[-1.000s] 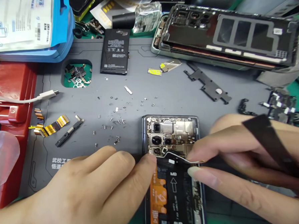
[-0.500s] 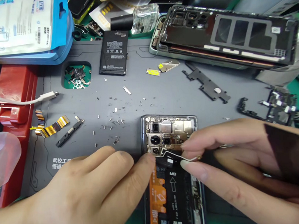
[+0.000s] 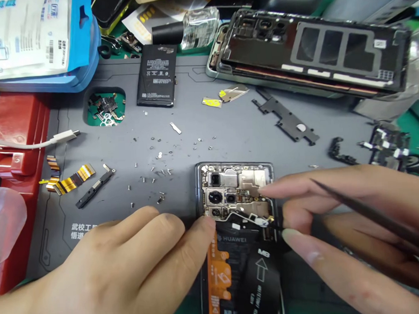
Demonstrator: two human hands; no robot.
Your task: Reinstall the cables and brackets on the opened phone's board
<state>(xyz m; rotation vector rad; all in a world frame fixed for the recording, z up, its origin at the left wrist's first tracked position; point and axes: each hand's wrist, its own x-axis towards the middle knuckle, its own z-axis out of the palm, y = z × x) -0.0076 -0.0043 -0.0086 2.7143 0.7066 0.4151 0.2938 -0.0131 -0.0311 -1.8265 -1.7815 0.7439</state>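
Note:
An opened phone (image 3: 244, 178) lies in front of me, its camera modules and metal shields exposed above a battery with an orange pull tab (image 3: 218, 278). My left hand (image 3: 140, 254) holds the phone's left edge, its index fingertip beside the lowest camera. A thin white cable (image 3: 239, 215) crosses the phone below the cameras. My right hand (image 3: 318, 217) is at the phone's upper right, index fingertip over the shields and thumb near the right edge. A dark pointed tool, seemingly tweezers (image 3: 360, 210), is tucked in that hand. A black flex cable marked MB (image 3: 261, 276) slants over the battery.
Several loose screws (image 3: 154, 171) lie left of the phone on the grey mat (image 3: 198, 73). Beyond are a loose battery (image 3: 156, 75), a black bracket (image 3: 286, 118) and a stacked phone (image 3: 312, 53). Gold flex cables (image 3: 75, 179) and a red box (image 3: 18, 125) are at left.
My right thumb has left the white cable's end and moved right; that end now lies lower against the phone's right side. The black flex cable has swung rightward, uncovering the HUAWEI lettering.

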